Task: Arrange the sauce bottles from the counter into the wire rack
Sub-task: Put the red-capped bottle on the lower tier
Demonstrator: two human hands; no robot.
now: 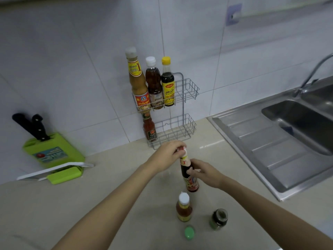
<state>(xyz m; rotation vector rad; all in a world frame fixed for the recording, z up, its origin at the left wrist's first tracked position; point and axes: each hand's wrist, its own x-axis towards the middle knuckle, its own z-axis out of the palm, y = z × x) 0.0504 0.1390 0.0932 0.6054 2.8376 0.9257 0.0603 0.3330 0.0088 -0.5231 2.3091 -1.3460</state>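
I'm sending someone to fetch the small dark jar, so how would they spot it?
On the beige counter left of the steel sink, look nearest the viewer. The jar stands right of the white-capped bottle: short, squat, dark-lidded, with greenish contents.

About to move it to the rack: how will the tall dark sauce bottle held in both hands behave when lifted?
The tall dark sauce bottle looks nearly full, so probably heavy for its size. It is tall and narrow, so apt to tip when set down. The left hand grips only the cap and the right hand the smooth body, which may be slippery.
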